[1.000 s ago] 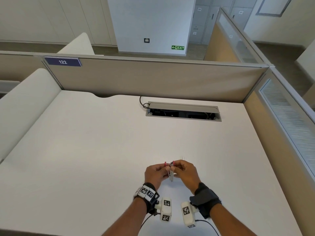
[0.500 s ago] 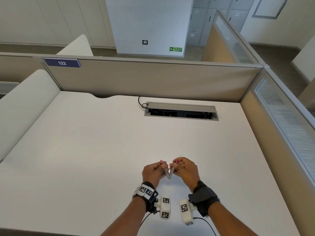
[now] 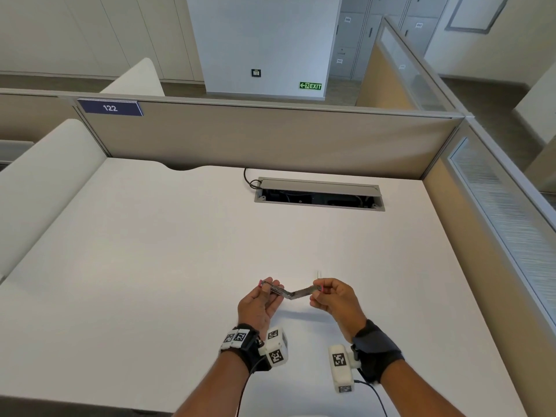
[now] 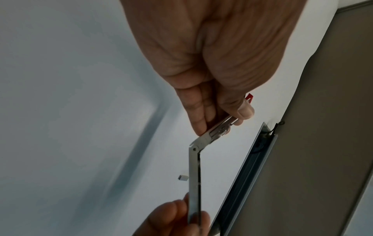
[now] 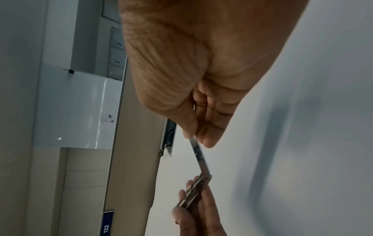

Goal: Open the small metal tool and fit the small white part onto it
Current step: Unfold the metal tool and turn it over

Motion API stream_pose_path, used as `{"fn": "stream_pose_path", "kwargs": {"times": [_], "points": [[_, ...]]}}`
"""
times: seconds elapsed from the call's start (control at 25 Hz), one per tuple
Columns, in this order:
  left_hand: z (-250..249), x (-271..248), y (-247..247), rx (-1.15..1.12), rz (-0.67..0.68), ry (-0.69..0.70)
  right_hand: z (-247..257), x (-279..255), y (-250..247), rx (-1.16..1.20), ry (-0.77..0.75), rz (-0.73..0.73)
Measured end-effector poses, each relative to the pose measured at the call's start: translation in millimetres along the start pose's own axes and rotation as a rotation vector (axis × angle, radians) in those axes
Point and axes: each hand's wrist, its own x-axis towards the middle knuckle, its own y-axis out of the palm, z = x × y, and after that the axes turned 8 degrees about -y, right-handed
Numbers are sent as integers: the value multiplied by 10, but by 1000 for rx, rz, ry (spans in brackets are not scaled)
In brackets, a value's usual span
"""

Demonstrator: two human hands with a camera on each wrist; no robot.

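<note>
both hands (image 3: 301, 299) on hinged metal tool (image 3: 290, 293), white part (image 4: 183, 177) nearby

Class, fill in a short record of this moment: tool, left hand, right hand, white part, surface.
tool: metal tool, swung wide open at its hinge
left hand: left hand holds one arm
right hand: right hand pinches the other arm
white part: small white part lies on the desk, not fitted
surface: white desk
</note>
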Motion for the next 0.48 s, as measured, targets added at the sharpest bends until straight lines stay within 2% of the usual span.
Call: {"fn": "stream_pose_path", "kwargs": {"times": [0.32,0.48], "points": [[-40,71,-36,-125,25,-24,-35,-113,-63,-40,173,59],[16,79,-20,-75,23,-35,-58,-163,-60,-46,215,94]]}}
